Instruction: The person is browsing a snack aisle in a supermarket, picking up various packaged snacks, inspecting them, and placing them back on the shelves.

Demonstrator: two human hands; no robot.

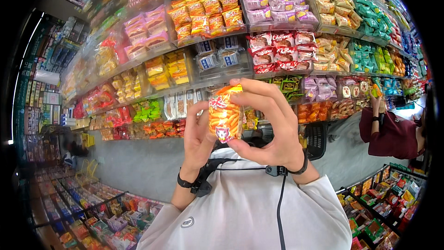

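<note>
Well, from the head view, a small orange snack packet (225, 116) is held up between the white top (273, 208) and the stocked shelves (226, 77); the left hand (198, 134) pinches its left side, while the right hand (274, 122) grips it, fingers at top, thumb at the lower corner. Probably light, slick-filmed and crushable, so best held lightly by its edges

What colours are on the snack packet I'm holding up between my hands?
The snack packet is mostly orange, with some red and white, in the head view.
</note>
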